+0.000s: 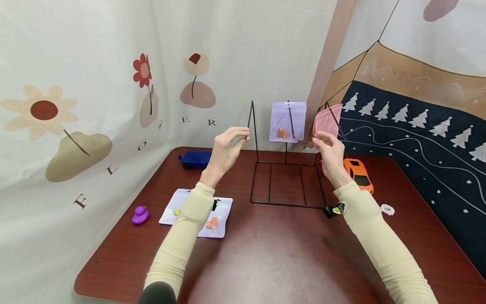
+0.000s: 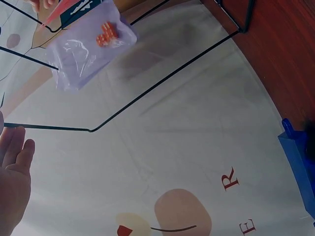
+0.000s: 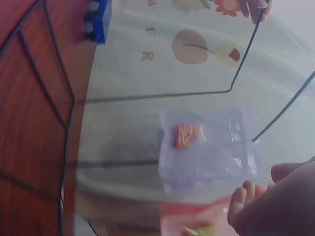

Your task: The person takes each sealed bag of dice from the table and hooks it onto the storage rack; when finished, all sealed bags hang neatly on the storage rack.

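Note:
My left hand [image 1: 226,154] is raised and pinches the front end of the left prong of a black wire rack [image 1: 255,126]. In the left wrist view its fingers [image 2: 12,147] lie against that prong. On the middle prong hangs a clear lilac zip pouch [image 1: 287,122] holding orange dice [image 1: 282,133]. My right hand [image 1: 331,154] is at the left edge of a pink zip pouch [image 1: 329,120] on the right prong, fingertips overlapping its edge. Its fingers [image 3: 241,196] are bent in the right wrist view; I cannot tell whether they grip the pouch.
Two pale pouches [image 1: 224,209] lie front left, partly behind my left sleeve. A purple rubber duck [image 1: 140,215] sits beside them, a blue tray-like object [image 1: 195,159] farther back. Right of the rack are an orange toy car [image 1: 358,175], a white token [image 1: 387,209] and a small black-and-yellow object [image 1: 335,210].

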Demonstrator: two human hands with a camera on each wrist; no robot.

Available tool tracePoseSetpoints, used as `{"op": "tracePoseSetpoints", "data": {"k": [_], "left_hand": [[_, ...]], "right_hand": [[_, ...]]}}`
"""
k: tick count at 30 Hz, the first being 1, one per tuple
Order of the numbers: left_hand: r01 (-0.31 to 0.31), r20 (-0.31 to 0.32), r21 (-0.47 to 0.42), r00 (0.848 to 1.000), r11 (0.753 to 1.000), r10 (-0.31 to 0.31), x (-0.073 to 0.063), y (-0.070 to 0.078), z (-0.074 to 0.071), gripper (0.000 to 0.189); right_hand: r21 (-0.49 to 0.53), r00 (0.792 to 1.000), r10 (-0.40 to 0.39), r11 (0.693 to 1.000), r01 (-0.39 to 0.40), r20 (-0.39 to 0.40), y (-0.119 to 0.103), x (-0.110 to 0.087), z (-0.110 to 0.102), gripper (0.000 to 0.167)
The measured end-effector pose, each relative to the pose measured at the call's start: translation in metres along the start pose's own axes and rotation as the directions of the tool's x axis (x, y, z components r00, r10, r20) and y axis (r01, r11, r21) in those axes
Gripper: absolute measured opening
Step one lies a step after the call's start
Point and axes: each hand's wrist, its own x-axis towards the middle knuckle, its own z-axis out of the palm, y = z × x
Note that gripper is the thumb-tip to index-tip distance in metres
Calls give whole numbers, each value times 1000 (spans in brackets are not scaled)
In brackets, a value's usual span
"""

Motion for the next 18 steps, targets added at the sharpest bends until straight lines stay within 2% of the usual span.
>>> {"op": "tracePoseSetpoints", "data": {"k": [3,6,9,11,15,17,18], "left_hand": [[-3,-4,-13,1000,1000,3,1,0,0,22],[-6,-10,-17,1000,1000,6,1,-1,0,21],[-13,-21,-17,1000,1000,12,1,0,0,21],[-18,-29,-23,999,1000,17,1,0,0,21],[-25,-40,-28,999,999,24,1,2,1,23],[-24,-42,-27,999,999,23,1,3,2,23],[-21,-42,-26,999,999,20,1,4,2,23]], "right_hand": [[-115,988,-146,984,140,-49,-4,-12,-8,29],[-228,963,-263,943,242,-63,-12,-28,-15,40],[-304,931,-364,891,338,-30,-27,-44,-21,47],[-358,894,-448,833,422,11,-38,-54,-23,48],[-404,799,-596,714,572,79,-53,-67,-23,34],[-410,763,-642,676,612,79,-56,-69,-24,27],[-408,752,-656,669,621,70,-56,-70,-24,23]]}}
